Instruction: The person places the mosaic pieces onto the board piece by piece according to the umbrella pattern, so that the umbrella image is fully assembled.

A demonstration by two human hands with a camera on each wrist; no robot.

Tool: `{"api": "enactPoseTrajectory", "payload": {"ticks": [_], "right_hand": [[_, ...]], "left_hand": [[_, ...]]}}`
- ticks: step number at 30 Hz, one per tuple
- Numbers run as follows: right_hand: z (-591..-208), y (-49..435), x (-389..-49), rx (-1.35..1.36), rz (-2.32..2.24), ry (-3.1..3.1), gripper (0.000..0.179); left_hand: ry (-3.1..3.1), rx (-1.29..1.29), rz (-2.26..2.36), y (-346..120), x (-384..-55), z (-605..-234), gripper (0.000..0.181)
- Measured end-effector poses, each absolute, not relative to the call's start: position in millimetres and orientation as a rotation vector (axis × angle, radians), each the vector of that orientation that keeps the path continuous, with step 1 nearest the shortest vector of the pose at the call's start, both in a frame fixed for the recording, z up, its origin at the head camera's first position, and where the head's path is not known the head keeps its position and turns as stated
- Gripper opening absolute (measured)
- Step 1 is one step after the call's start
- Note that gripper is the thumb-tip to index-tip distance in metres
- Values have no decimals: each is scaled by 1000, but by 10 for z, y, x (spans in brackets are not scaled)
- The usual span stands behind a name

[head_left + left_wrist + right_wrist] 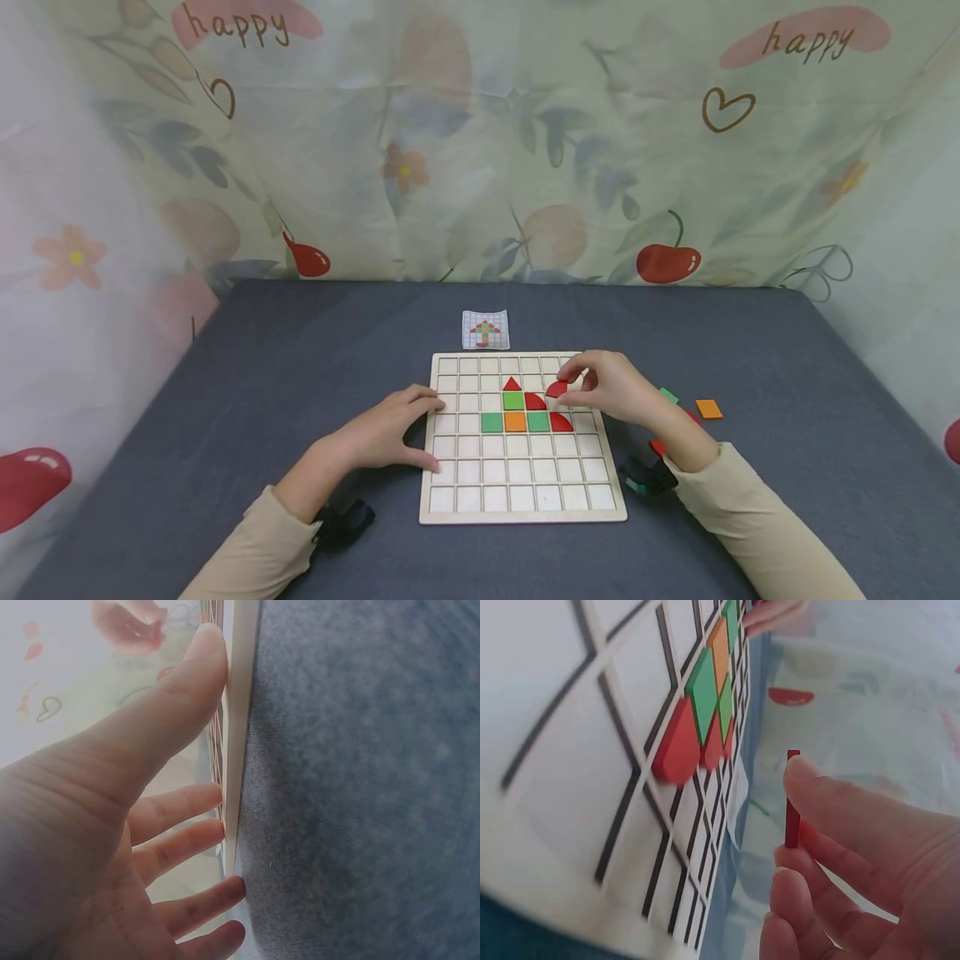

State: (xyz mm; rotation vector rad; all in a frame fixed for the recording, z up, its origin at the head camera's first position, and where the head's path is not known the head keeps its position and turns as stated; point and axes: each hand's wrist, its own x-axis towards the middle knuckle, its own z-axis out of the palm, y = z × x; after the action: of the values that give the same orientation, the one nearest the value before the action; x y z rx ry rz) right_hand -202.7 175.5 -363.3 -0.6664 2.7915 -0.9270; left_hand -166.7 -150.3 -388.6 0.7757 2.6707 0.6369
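Observation:
A wooden grid board [450, 498] lies on the table. My left hand [382, 429] rests at its left edge, thumb and fingers spread and touching the rim. Over the upper right cells, my right hand [607, 385] pinches a red quarter-circle tile [793, 799] between thumb and fingertips, its thin edge showing in the right wrist view. Set in the board are a red triangle [512, 384], a light green square [513, 401], an orange square [515, 422] between two green squares [491, 422], and two red quarter-circle tiles [561, 422] on the right side.
Behind the board lies a small card [485, 330] printed with a coloured grid pattern. Right of the board are an orange square tile [708, 409] and loose green and red tiles, partly covered by the right forearm. A patterned curtain [480, 167] hangs behind the table.

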Motion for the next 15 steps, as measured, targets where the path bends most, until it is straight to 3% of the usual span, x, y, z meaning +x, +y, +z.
{"api": "enactPoseTrajectory", "payload": {"ticks": [15], "right_hand": [[-3678, 1435, -2052, -807, -962, 2678, 18]], "left_hand": [[2668, 754, 638, -1500, -1666, -3883, 81]]}}
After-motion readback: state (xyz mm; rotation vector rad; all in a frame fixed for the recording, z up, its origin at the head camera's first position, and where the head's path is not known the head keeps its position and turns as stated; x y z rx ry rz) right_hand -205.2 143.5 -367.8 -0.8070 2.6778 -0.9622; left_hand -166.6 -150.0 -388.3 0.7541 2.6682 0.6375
